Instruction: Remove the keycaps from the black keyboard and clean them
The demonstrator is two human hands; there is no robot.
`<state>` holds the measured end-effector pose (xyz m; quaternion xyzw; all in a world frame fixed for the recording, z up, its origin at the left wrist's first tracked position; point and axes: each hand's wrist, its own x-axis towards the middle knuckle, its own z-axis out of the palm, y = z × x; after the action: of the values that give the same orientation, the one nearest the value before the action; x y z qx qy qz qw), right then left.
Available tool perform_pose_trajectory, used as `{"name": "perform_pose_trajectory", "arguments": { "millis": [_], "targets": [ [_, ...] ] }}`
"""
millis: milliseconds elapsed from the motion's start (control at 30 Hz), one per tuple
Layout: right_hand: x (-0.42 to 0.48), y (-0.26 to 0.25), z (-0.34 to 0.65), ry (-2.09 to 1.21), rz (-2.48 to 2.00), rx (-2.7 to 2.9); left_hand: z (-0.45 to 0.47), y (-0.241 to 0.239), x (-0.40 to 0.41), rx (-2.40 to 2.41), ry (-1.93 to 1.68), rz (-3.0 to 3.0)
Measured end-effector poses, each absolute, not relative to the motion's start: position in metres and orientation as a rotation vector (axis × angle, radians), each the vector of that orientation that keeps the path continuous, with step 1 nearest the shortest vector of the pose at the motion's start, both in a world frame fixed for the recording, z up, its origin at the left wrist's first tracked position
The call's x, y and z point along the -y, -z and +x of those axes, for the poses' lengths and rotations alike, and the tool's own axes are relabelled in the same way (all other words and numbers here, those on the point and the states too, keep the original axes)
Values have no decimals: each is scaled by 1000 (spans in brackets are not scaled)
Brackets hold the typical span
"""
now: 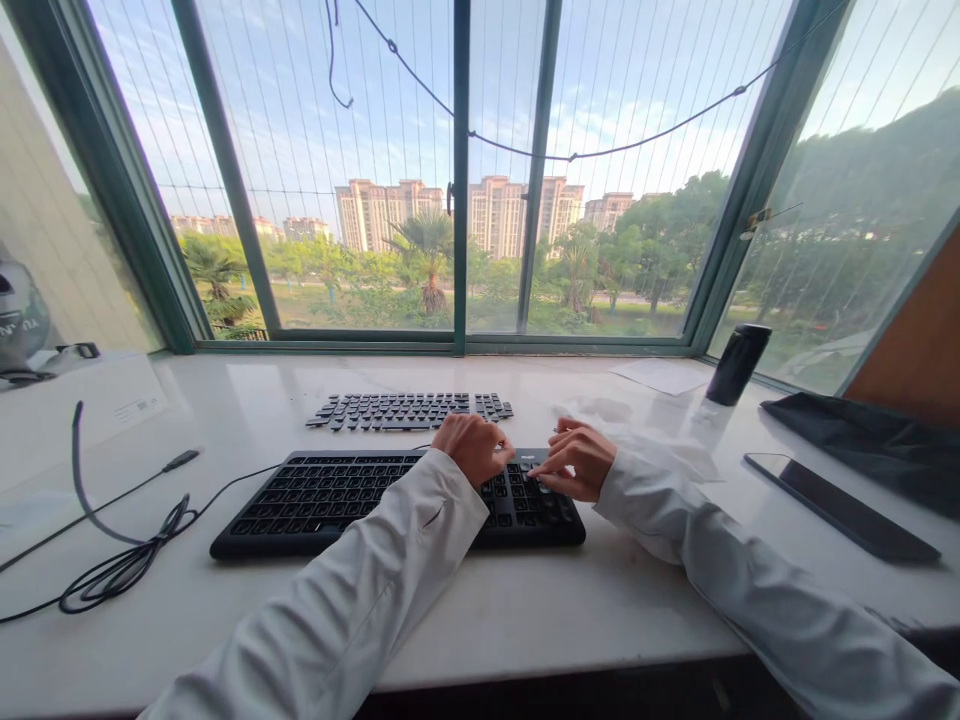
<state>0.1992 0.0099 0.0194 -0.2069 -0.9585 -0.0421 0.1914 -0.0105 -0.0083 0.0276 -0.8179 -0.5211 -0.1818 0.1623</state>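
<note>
A black keyboard (330, 490) lies across the middle of the white countertop, most of its keys showing as bare square sockets. Behind it, loose black keycaps (409, 408) are laid out in rows like a keyboard. My left hand (472, 447) is over the keyboard's right part with its fingers curled closed; whatever they hold, if anything, is hidden. My right hand (577, 462) is at the number pad, thumb and index finger close together on the keys. Anything between those fingertips is too small to name.
Coiled black cable (127, 565) lies on the left, near a grey strap (79, 470). To the right are a phone (840, 505), a black can (739, 365), dark cloth (877, 440) and crumpled clear plastic (667, 445). Window frames (330, 345) border the back.
</note>
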Motion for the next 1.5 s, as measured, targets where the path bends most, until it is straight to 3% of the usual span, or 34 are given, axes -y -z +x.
{"name": "perform_pose_trajectory", "arguments": {
  "millis": [200,433,600,800,1500],
  "targets": [
    [-36,-14,203,252,-1191,2251,-12,-21,1,1668,540,-2270],
    [-110,-21,188,258,-1646,2295,-12,-18,-1,1682,600,-2281],
    [-161,-25,166,219,-1657,2411,-14,-19,0,1649,607,-2323],
    [-195,-18,159,-61,-1643,2468,-13,-22,3,1703,560,-2360],
    [-207,-4,159,-441,-1668,2330,-14,-25,4,1639,577,-2382]
  ]
}}
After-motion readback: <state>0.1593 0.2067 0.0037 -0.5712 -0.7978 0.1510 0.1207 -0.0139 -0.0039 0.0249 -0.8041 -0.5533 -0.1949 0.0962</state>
